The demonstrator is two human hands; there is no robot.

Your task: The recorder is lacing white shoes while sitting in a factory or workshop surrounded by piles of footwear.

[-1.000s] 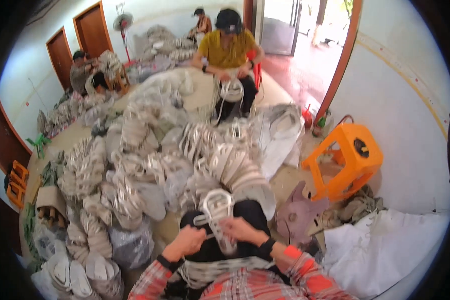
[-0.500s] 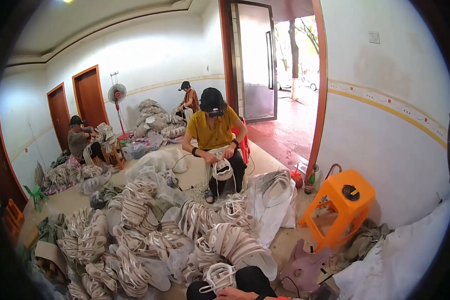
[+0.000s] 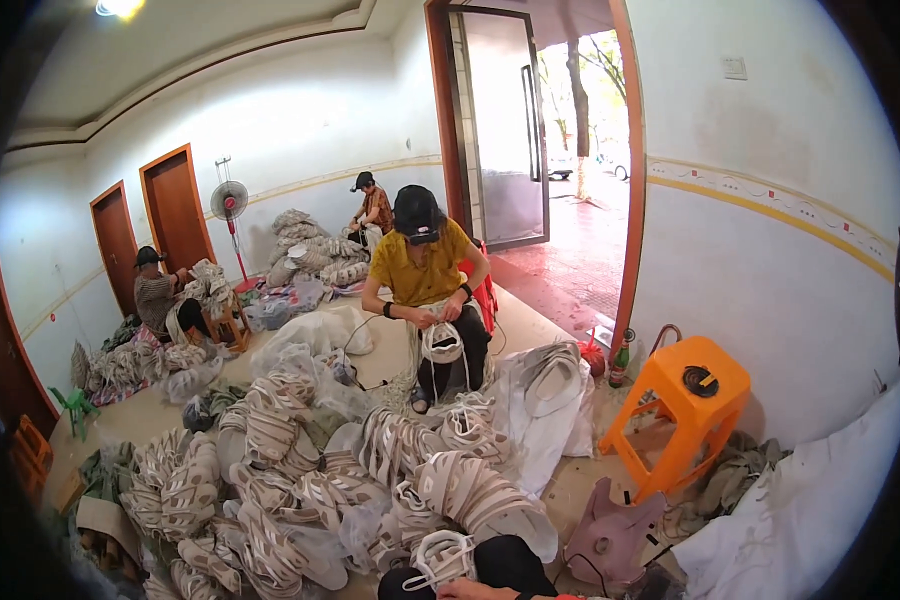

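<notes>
A white strapped sandal upper (image 3: 438, 558) stands at the bottom edge, just over my dark-trousered knee (image 3: 518, 560). Only a sliver of my right hand (image 3: 480, 591) shows beneath it, touching its lower end, with a bit of red checked sleeve to its right. My left hand is out of the picture below the edge. Bundles of beige and white sandal uppers (image 3: 300, 480), many in clear bags, are heaped on the floor right in front of me.
A person in a yellow shirt (image 3: 422, 270) sits facing me beyond the heap, handling a white sandal piece. Two more people work at the back left. An orange plastic stool (image 3: 685, 410), a pink object (image 3: 610, 535) and a white sack (image 3: 800, 520) stand to the right. A doorway (image 3: 550, 150) is open.
The view has tilted upward, so the room's walls and ceiling fill the picture. My hands and the white sandal upper have slid down to the bottom edge; the left hand has dropped out of sight.
</notes>
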